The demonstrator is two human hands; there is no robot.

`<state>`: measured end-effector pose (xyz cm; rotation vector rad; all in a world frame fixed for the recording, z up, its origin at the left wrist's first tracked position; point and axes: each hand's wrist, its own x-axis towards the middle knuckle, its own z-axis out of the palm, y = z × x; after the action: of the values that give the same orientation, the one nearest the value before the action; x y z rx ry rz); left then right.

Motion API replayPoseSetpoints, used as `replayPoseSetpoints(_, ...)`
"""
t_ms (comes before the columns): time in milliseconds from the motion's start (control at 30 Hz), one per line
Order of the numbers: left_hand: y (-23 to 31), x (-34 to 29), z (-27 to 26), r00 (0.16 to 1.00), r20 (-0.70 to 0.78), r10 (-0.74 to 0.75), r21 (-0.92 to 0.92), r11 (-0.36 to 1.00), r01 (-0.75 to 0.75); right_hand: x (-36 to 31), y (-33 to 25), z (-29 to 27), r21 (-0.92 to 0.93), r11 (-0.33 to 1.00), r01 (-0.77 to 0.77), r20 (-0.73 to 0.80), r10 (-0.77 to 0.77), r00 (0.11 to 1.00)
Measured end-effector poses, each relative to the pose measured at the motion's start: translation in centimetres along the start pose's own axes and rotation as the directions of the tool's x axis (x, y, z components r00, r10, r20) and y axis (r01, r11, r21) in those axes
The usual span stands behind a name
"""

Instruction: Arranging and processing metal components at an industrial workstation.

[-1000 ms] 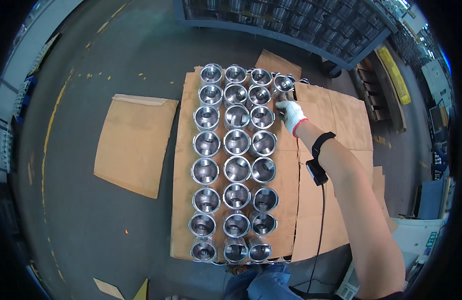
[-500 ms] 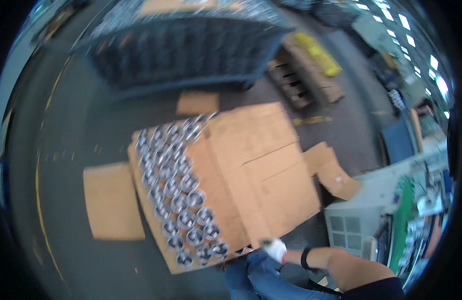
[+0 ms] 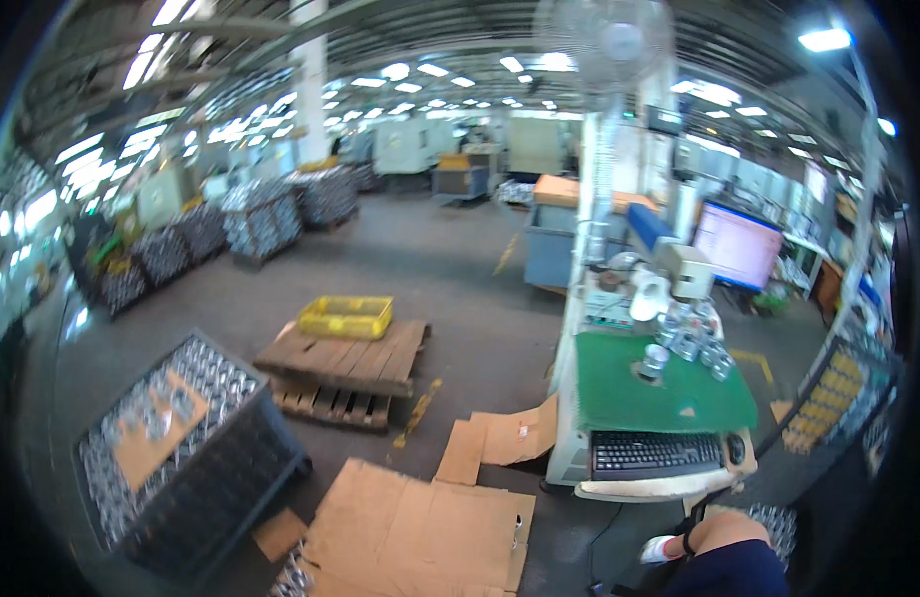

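My right hand (image 3: pixel 659 549), in a white glove, hangs low at the lower right, below the front edge of a white workstation (image 3: pixel 629 490). Its fingers are too small and blurred to read. A black band circles the wrist. Nearest above are a black keyboard (image 3: pixel 657 453) and a mouse (image 3: pixel 736 449). A green mat (image 3: pixel 619 378) bears several shiny round metal parts (image 3: pixel 654 360). My left hand is out of view. At the bottom lies a large cardboard sheet (image 3: pixel 380 527), with a few metal parts (image 3: pixel 293 575) at its left edge.
A dark bin of metal parts (image 3: pixel 191 497) stands at left. Beyond are a wooden pallet (image 3: pixel 380 358) with a yellow crate (image 3: pixel 346 316), and folded cardboard (image 3: pixel 510 433) on the floor. A monitor (image 3: pixel 738 247), a fan (image 3: pixel 614 40) and a dark rack (image 3: pixel 828 408) are at right.
The view has swung up and right, from the cardboard with its rows of metal parts to the workstation. My right hand has come away from the cardboard's edge.
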<state>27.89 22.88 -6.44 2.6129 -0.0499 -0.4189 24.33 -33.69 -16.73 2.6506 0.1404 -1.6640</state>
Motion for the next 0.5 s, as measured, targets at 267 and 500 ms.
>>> replayPoseSetpoints(267, 4.5, -0.8, -3.9, 0.944, 0.108, 0.312, 0.139, 0.935, -0.325, -11.0, -6.9, 14.3, 0.645, 0.727, -0.235, -0.065, 0.359, 0.931)
replayPoseSetpoints(500, 4.6, -0.5, -3.3, 0.782, 0.322, 0.534, 0.241, 0.753, -0.613, -16.7, -11.4, 29.5, 0.799, 0.559, -0.222, -0.083, 0.469, 0.879)
